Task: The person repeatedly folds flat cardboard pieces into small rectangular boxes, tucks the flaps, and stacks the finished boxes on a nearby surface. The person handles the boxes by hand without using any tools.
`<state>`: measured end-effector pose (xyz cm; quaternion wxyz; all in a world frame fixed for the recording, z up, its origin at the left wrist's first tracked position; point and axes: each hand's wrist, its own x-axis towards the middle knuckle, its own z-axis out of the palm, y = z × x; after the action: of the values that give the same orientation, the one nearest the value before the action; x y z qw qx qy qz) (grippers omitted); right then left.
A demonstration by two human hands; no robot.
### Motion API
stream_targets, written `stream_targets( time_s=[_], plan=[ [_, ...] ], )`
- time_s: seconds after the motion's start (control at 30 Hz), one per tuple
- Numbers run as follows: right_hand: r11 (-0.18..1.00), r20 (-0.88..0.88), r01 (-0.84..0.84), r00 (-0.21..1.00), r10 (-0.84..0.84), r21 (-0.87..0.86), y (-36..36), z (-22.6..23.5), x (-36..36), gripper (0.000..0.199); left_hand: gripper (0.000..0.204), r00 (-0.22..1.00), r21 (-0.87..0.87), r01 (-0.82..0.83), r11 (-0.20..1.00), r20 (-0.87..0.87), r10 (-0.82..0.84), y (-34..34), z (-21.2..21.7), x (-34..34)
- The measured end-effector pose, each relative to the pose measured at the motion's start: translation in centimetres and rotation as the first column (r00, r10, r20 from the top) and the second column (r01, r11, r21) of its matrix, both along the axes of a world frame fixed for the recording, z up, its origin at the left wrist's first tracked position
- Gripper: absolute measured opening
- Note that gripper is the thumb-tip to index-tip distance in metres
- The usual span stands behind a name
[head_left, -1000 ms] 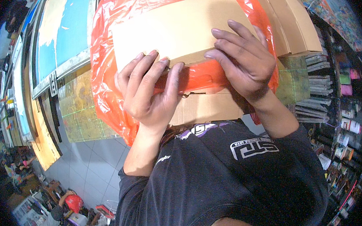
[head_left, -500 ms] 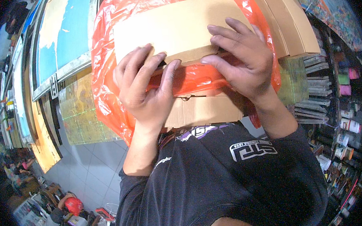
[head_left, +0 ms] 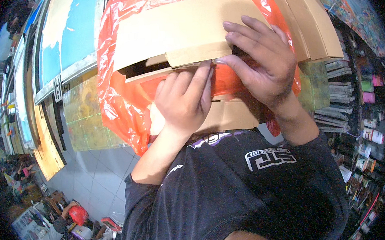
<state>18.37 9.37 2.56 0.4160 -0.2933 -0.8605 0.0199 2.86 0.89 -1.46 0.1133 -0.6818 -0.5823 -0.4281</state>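
Observation:
A plain brown cardboard box (head_left: 150, 33) lies in front of me with its lid mostly down. Along its front edge a tuck flap (head_left: 197, 55) shows at the middle, and a dark gap stands between lid and front wall on the left. My left hand (head_left: 182, 98) is closed, its index fingertip pressed up against the flap's lower edge; its thumb is partly hidden. My right hand (head_left: 264, 63) grips the box's right front corner, thumb at the flap and fingers spread over the lid. Under the box is a red plastic bag (head_left: 115, 98).
Another piece of cardboard (head_left: 228, 115) lies between the bag and my body. More brown cardboard (head_left: 308, 22) is at the right. Blue framed panels (head_left: 77, 34) stand at the left. Stacked grey slats (head_left: 340, 94) and shelves of small containers (head_left: 372, 134) are farther right.
My left hand has moved right and down, from the box's left front to the middle flap. The left front gap is now exposed. My right hand stays at its corner, thumb on the flap.

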Motion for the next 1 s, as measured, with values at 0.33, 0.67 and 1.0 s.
stream_targets(
  time_s=[0.33, 0.67, 1.0],
  plan=[
    [1.000, -0.015, 0.024, 1.000, -0.024, -0.014, -0.5, -0.1, -0.1, 0.032, 0.025, 0.996, 0.211, -0.080, 0.974, -0.018, 0.086, 0.6, -1.2, 0.0],
    [0.999, -0.051, 0.025, 0.998, -0.027, -0.033, -0.5, -0.8, -0.2, 0.033, 0.024, 0.990, 0.099, -0.110, 0.989, -0.071, 0.118, -0.4, -0.8, 0.1],
    [0.998, -0.038, 0.052, 0.998, -0.054, -0.044, -0.7, -1.0, -0.3, 0.034, 0.035, 0.979, -0.005, -0.155, 0.988, -0.131, 0.153, -1.2, 0.0, 0.3]
  ],
)
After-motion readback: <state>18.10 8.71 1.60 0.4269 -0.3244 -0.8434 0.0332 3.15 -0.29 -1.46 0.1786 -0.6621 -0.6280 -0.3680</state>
